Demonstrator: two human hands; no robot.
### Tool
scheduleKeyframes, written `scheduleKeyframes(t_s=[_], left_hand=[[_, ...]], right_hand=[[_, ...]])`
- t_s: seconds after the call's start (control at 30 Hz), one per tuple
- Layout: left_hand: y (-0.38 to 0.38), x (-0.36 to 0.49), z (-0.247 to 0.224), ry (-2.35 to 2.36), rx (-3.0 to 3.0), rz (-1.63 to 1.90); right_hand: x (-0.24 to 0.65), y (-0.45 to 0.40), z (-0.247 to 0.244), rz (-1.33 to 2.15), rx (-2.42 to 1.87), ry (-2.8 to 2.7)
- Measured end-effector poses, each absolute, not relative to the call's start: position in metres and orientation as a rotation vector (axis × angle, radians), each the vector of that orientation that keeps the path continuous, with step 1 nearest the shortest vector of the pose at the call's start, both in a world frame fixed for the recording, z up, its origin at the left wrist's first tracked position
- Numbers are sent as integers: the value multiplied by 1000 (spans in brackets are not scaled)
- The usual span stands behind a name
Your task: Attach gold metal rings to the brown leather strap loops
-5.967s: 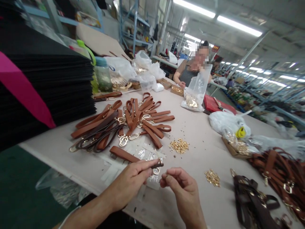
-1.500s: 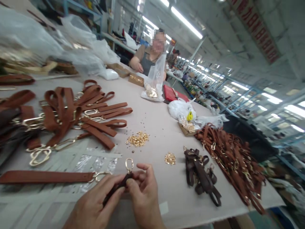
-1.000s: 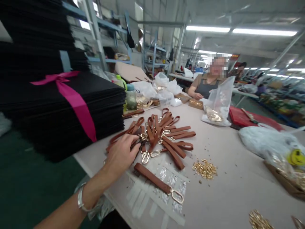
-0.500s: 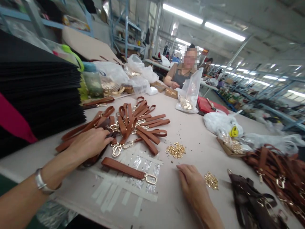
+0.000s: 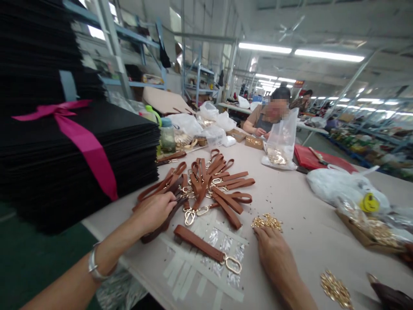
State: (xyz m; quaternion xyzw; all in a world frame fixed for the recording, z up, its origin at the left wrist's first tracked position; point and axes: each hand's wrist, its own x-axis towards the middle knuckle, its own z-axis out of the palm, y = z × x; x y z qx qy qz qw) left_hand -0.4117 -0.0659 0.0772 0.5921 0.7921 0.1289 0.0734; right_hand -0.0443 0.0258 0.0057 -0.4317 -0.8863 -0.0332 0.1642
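My left hand (image 5: 159, 211) is closed on dark brown leather straps (image 5: 164, 229) at the left edge of a heap of tan wrist straps (image 5: 201, 181) with gold clasps. A single tan wrist strap (image 5: 198, 243) with an oval gold ring lies in front of the heap, across a taped patch with clear plastic. My right hand (image 5: 274, 249) is at the near edge of a pile of small gold metal fittings (image 5: 267, 221), its fingers bent down and together. The fingertips are partly hidden, so whether they hold a piece cannot be seen.
Tall stacks of black sheets (image 5: 129, 142), one tied with a pink ribbon (image 5: 93, 150), stand at the left. A second gold pile (image 5: 335, 290) lies at lower right. Beyond are plastic bags (image 5: 342, 185), a red item (image 5: 318, 158) and a seated person (image 5: 258, 122) across the table.
My right hand has moved forward to the pile of gold fittings. My left hand stays on the dark straps. The view has turned left, and the person opposite has bent lower.
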Motion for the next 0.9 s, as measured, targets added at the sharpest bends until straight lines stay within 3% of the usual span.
scheduleKeyframes(t_s=[0.33,0.57,0.9], left_hand=[[-77,-393,84,2021,1555,825],[-98,-325,96,1378,1081,1057],[-107,-255,93,1207,1233,939]], right_hand=[[-36,-5,30,779,-1314,-1920],[-77,-54,69,1552,-1037,-1357],[-90,-66,73,1674,-942,-1225]])
